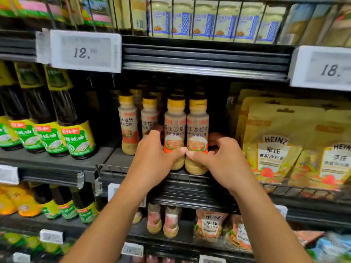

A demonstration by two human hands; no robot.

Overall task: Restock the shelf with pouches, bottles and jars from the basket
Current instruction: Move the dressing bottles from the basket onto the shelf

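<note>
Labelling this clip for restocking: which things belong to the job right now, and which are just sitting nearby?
In the job: left hand, gripping the left dressing bottle; right hand, gripping the right dressing bottle.
Just nearby: dark sauce bottles, yellow pouches, price tags, jars above.

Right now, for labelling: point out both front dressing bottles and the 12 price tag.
front left dressing bottle (175, 126): head view, label.
front right dressing bottle (198, 128): head view, label.
12 price tag (85, 52): head view, display.
</note>
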